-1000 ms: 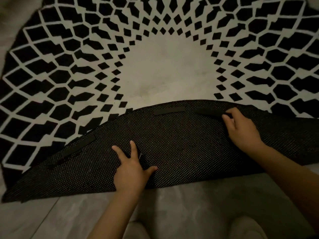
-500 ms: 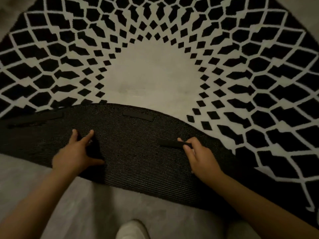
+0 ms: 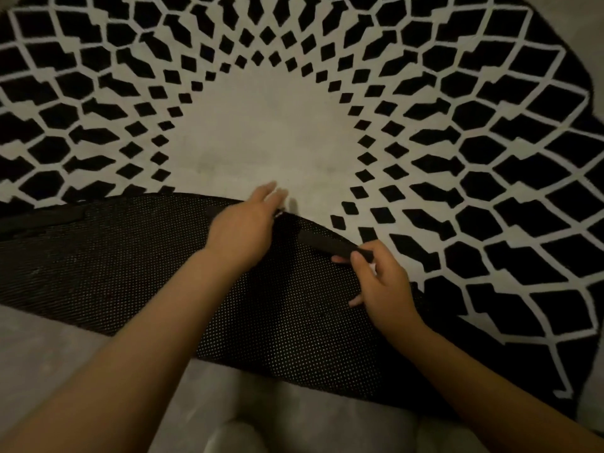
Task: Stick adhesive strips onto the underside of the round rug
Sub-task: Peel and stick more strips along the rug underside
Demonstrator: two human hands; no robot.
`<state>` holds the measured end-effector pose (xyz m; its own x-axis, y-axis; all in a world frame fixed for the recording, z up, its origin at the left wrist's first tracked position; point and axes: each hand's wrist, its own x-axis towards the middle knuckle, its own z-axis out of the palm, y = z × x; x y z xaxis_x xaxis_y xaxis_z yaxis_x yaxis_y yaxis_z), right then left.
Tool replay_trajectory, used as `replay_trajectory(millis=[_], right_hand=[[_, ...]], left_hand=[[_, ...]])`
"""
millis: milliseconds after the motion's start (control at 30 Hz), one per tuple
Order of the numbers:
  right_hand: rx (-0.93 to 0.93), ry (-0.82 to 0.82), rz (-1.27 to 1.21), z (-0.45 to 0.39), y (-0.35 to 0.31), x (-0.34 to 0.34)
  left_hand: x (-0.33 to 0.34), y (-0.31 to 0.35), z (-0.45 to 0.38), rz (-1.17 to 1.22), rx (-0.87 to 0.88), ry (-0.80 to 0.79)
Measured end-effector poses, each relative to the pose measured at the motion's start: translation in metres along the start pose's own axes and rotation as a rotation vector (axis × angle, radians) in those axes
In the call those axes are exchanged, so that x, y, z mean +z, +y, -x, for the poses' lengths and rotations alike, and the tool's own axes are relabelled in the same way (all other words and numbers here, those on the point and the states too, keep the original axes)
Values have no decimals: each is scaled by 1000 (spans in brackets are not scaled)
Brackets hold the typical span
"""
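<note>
the round rug (image 3: 294, 132) lies on the floor (image 3: 65, 371) with its near edge folded over, so the dark dotted underside (image 3: 147, 273) faces up. that is why the fold is there: the sticky strips have to go on the bottom, and this way the person can reach it without turning the whole rug.

the right hand (image 3: 382, 286) pinches one end of a black strip (image 3: 330, 245) between thumb and fingers. the strip lies on the underside close to the folded edge, near the rim, where it can help keep the rug from sliding. i think the hand is pressing or fixing that end down, but the picture is dim and i cannot be sure the strip is fully stuck.

the left hand (image 3: 248, 223) is open with its fingers stretched out flat. it reaches across the fold, fingertips just over the edge onto the pale middle of the rug. it holds nothing. it looks like it is there to keep the flap flat and still.

another strip (image 3: 42, 220) sits far to the left on the underside, also near the edge.
</note>
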<state>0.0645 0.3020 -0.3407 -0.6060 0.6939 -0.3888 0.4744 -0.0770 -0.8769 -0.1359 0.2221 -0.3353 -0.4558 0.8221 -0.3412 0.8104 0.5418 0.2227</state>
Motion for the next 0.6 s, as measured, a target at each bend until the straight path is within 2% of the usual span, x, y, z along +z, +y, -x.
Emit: replay_trajectory(millis=[100,200,333,433,600], right_hand=[[101,75,3,3,8,-10],[198,144,61,5,19,-20],[477,277,-185,-3,13,-33],[617,233,-141,-10,0,-46],[630,96,76,-30,-28,-56]], left_hand=[[17,7,-8,-62,50,-107],[16,9,-11,-105,-14,-56],[7,9,-15,-217,-118,-58],[0,7,-16,-188,-147,-63],[-11,3,-11,-129,-244,-12]])
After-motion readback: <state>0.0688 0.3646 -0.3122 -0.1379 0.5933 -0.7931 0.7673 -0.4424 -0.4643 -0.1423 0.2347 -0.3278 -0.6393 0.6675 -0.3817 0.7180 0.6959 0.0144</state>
